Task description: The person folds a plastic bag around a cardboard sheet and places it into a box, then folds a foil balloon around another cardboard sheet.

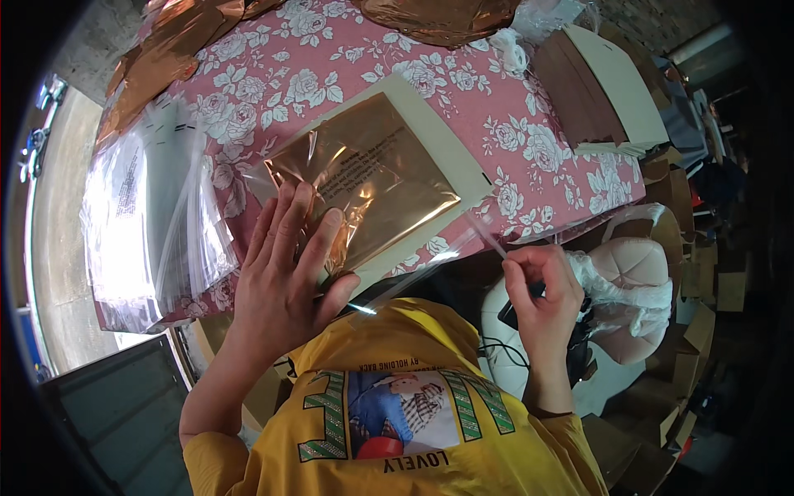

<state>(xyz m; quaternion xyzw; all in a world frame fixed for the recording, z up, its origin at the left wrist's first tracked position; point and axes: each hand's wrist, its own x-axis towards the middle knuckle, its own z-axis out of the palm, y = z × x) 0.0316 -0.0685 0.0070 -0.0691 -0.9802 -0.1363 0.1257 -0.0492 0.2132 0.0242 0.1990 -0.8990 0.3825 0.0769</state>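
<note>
A shiny copper-coloured foil sheet (389, 178) lies over a cream card (463, 165) on the flower-patterned table, and clear plastic appears to cover both. My left hand (285, 248) rests on the near left part of the foil with its fingers stretched out. The plastic's clear flap runs along the edge nearest my body. To the right of that edge, my right hand (546, 293) is closed in a pinch on a thin clear plastic strip (490, 236), which stretches from the bag's near right corner.
Clear plastic bags (157, 223) are piled at the table's left side. More copper foil (157, 66) lies at the far left, with another piece (447, 16) at the far edge. A stack of cream cards (612, 91) stands at right. A white padded seat (633, 269) and cardboard boxes (695, 347) are beyond my right hand.
</note>
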